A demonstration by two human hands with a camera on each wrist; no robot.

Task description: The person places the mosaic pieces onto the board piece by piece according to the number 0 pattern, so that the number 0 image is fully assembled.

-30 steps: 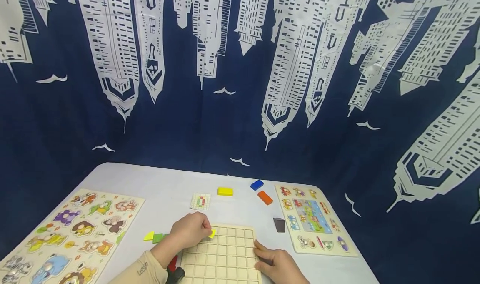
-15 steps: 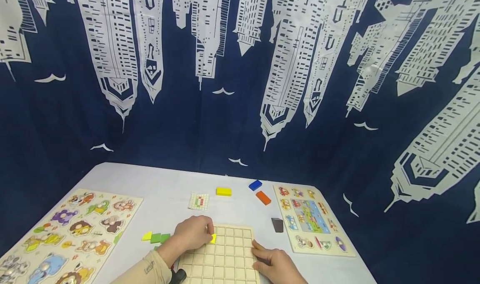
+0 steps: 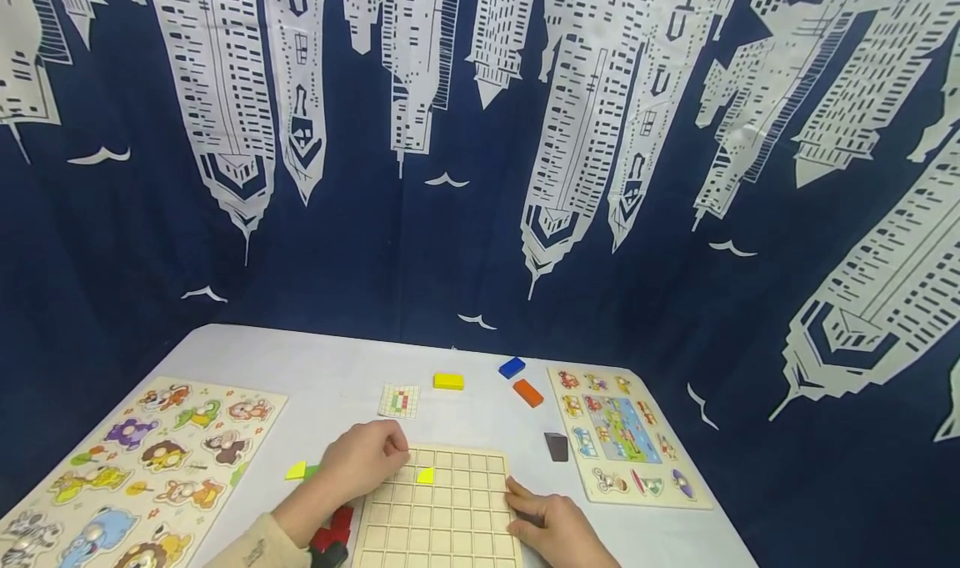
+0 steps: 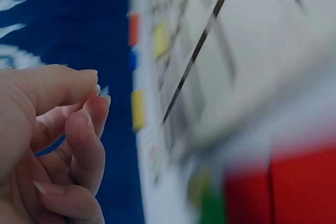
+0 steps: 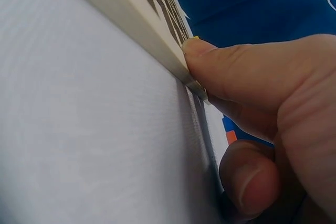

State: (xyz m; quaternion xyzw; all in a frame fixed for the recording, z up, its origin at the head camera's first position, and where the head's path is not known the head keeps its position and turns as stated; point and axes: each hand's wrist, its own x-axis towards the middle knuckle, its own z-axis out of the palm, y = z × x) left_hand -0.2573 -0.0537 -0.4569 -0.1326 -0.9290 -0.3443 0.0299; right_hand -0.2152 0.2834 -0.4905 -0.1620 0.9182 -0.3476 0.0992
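A wooden grid board [image 3: 450, 522] lies flat at the front middle in the head view. In one of its upper left cells sits a square two-tone yellow tile [image 3: 426, 475], also a blurred yellow patch [image 4: 160, 39] in the left wrist view. My left hand [image 3: 363, 458] hovers at the board's upper left corner. Its fingers [image 4: 86, 145] are loosely bent, thumb close to the index tip, with nothing between them. At the board's right edge my right hand [image 3: 555, 522] rests with thumb and index finger apart along the side; the right wrist view has the thumb [image 5: 226, 66] against the edge.
Red tiles [image 3: 333, 530] and yellow and green tiles [image 3: 297, 470] lie left of the board. Beyond it are a pattern card [image 3: 399, 401] and yellow, blue and orange blocks [image 3: 528, 393]. An animal puzzle [image 3: 142, 468] flanks the left, a vehicle puzzle [image 3: 622, 439] the right.
My left hand pinched the yellow tile over the board, set it in a cell, let go and drew back to the left. The right hand has stayed at the board's edge.
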